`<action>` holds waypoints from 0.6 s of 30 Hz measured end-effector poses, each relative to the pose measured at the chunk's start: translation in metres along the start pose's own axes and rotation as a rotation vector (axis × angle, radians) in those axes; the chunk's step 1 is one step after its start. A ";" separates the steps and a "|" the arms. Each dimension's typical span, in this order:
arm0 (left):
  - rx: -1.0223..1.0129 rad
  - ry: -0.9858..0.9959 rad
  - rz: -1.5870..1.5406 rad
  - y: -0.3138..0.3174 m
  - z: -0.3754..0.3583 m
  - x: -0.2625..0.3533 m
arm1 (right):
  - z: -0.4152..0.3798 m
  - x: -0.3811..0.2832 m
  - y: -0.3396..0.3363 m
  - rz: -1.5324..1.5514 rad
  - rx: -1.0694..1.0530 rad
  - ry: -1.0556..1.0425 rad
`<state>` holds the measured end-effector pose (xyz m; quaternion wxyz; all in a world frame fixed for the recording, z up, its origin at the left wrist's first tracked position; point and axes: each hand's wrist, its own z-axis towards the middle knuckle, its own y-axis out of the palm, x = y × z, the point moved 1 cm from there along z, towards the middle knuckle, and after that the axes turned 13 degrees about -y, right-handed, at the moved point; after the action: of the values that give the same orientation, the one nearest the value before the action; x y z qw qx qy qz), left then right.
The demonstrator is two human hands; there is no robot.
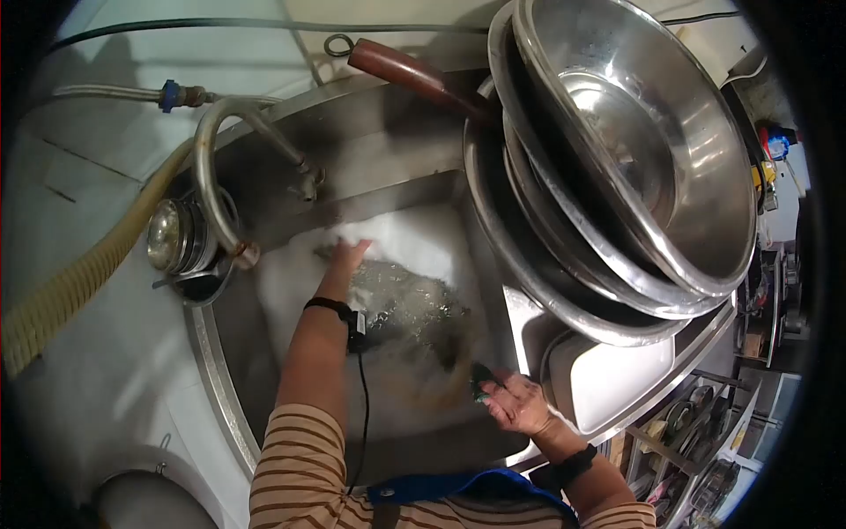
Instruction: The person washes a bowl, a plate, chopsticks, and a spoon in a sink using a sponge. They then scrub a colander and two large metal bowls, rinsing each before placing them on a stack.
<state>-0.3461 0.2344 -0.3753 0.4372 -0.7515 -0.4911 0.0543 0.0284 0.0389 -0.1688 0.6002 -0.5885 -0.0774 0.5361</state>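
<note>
My left hand (351, 252) reaches into the sink (414, 187), which is full of white suds. Its fingertips are partly hidden at the edge of the foam, so whether they grip anything does not show. Just below it, murky grey water (397, 291) is exposed between the suds, and a brownish blurred shape lies toward the right. At the sink's right side my right hand (522, 404), wet and closed, pinches a dark green scouring pad (481, 381) above the water.
Large steel basins (634, 115) lean stacked at the right, with a brown-handled pan (405, 70) behind. A white tray (621, 379) lies beneath them. The curved faucet (207, 167) and small steel bowls (172, 234) stand left, beside a ribbed hose (97, 260).
</note>
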 end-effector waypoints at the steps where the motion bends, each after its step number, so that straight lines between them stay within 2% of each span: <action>1: -0.253 -0.106 -0.068 0.006 0.014 0.003 | 0.001 0.001 0.000 0.001 0.003 -0.010; 2: -0.188 -0.154 0.009 0.036 0.029 -0.002 | 0.003 0.001 -0.002 0.009 -0.013 0.002; 4: -0.278 0.064 0.389 0.082 0.018 0.006 | 0.002 0.004 -0.004 0.009 -0.035 -0.017; 8: -0.175 0.477 0.851 0.157 -0.076 0.016 | 0.005 0.002 -0.003 -0.011 -0.021 -0.039; 10: -0.283 0.523 0.882 0.172 -0.122 0.004 | 0.006 0.001 -0.003 -0.028 -0.021 -0.048; 13: -0.552 0.529 0.869 0.149 -0.185 -0.016 | 0.004 0.000 -0.002 -0.038 -0.026 -0.033; 15: -0.540 0.560 0.613 0.145 -0.214 -0.061 | 0.005 -0.001 -0.003 -0.031 -0.020 -0.021; 17: -0.789 0.386 0.489 0.206 -0.190 -0.144 | 0.006 -0.002 -0.003 -0.014 -0.002 -0.014; 18: -0.820 0.409 0.557 0.201 -0.195 -0.154 | 0.004 -0.002 -0.003 -0.016 -0.009 -0.005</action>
<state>-0.1862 -0.0313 -0.4527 0.1633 -0.9577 -0.1589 -0.1756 0.0258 0.0408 -0.1640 0.6015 -0.5892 -0.0860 0.5326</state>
